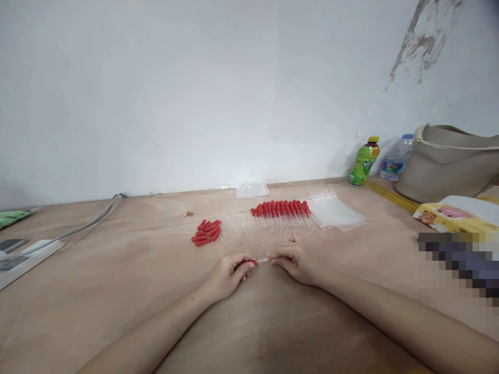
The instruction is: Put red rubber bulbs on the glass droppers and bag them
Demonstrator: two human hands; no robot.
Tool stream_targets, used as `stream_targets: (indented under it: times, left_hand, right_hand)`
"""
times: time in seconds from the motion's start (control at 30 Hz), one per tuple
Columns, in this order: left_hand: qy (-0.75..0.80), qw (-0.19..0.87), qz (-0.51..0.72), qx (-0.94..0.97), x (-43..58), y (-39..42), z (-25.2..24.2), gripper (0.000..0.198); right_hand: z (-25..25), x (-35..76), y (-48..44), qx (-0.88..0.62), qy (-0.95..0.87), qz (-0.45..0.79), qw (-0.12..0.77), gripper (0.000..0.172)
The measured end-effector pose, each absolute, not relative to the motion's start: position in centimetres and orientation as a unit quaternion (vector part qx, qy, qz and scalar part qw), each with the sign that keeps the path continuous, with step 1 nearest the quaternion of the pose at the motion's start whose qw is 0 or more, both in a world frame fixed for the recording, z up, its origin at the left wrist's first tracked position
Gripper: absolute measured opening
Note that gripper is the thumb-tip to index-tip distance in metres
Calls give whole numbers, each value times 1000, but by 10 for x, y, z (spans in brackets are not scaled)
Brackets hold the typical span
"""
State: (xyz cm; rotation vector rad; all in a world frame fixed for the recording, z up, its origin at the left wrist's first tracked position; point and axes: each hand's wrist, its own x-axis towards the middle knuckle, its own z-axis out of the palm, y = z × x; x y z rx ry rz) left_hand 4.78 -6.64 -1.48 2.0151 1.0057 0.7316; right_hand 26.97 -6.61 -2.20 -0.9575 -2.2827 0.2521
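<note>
We've got our left hand (230,272) closed around a red rubber cap (253,262), just its end poking out past the thumb and fingers. Our right hand (298,262) is pinching a thin clear tube (263,260) by the far end, so the tube bridges the gap between the two hands, pretty much level. Its near end meets the cap, but we honestly can't tell if it's actually pushed in.

Just beyond the left hand there's a messy little pile of red caps (206,234), and right of that, some loose clear tubes (233,227) fanned out on the table (128,291). Straight past the right hand we've got a neat row of red-topped droppers (280,209), caps pointing away from us and tubes toward us. Clear plastic bags (336,210) lie flat next to the row, a bit farther out and to the right of that hand.

Way off to the right of the right hand: a yellow tissue pack (456,218), a grey bucket (444,166), and, near the wall, a green drink bottle (364,162) plus a clear bottle (395,158). Well left of the left hand, a grey cable (93,221) runs across the table.
</note>
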Motion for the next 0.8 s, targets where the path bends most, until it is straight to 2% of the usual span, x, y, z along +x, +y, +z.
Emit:
stream_targets:
  times: [0.2,0.33,0.67,0.8]
  left_hand:
    - [397,368,277,794,48,-66,-13,27]
    - [410,348,283,794,48,-66,-17,28]
    - [420,358,317,771,48,-66,-17,27]
    - [408,324,323,790,47,-67,-19,25]
  right_hand:
    - [-21,267,-69,-376,-876,25,301,16]
    - [-23,264,-75,-377,-869,-23,321,17]
    - [-17,263,-75,-366,-879,19,305,25]
    - [-13,262,-77,-385,-881,35,273,30]
